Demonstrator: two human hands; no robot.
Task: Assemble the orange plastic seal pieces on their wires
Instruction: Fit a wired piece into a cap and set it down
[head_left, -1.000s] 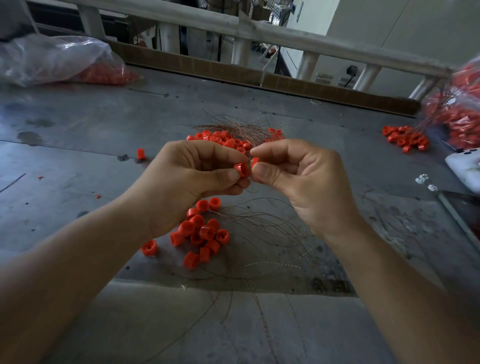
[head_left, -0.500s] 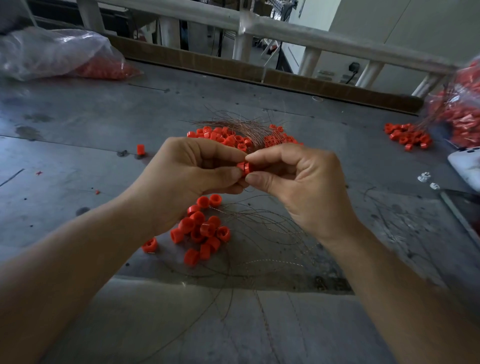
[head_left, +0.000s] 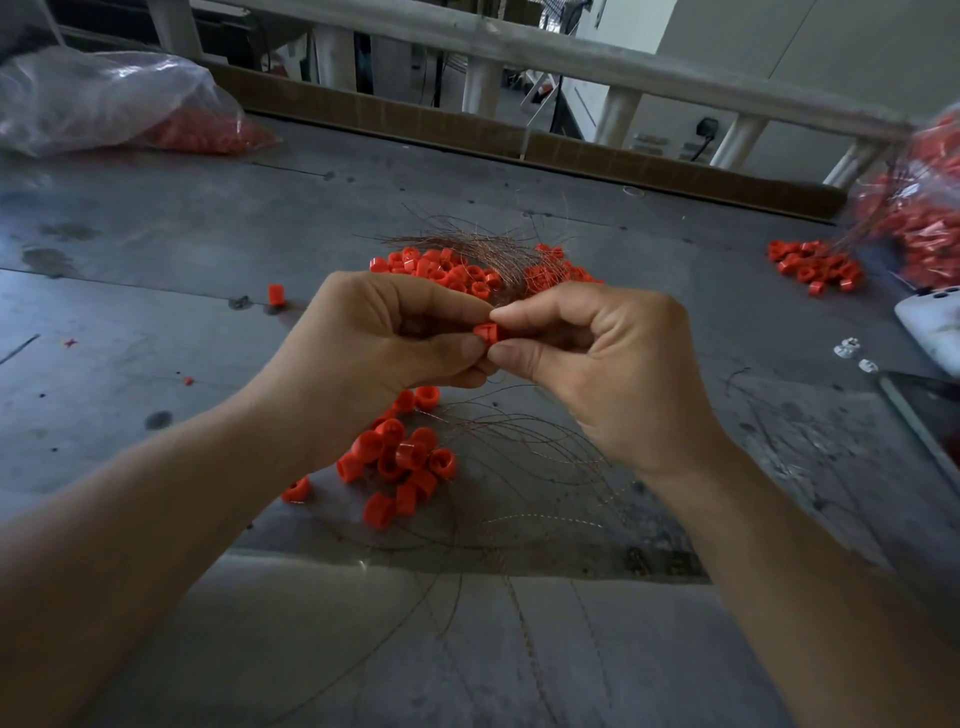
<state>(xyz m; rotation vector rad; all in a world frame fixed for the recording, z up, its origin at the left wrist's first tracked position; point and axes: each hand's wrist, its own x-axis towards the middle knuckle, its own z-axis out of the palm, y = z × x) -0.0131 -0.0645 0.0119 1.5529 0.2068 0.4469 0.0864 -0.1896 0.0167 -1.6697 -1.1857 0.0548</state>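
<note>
Both hands meet above the grey table, pinching one small orange seal piece (head_left: 487, 331) between thumbs and forefingers. My left hand (head_left: 379, 338) grips it from the left, my right hand (head_left: 597, 358) from the right. Most of the piece is hidden by the fingertips. Below the hands lies a loose heap of orange seal rings (head_left: 400, 457), with thin copper wires (head_left: 524, 457) fanned out beside it. Behind the hands sits a pile of seals with wires attached (head_left: 467, 265).
A clear plastic bag (head_left: 104, 104) with orange pieces lies at the far left, another bag (head_left: 924, 208) at the right edge, with a small cluster of seals (head_left: 810, 265) next to it. One stray seal (head_left: 276, 294) sits left. A white object (head_left: 935, 322) lies at right. A railing (head_left: 519, 47) runs behind.
The two hands have closed together: the seal parts, held slightly apart a second ago, are now pressed into one piece between the fingertips. The hands have dropped slightly.
</note>
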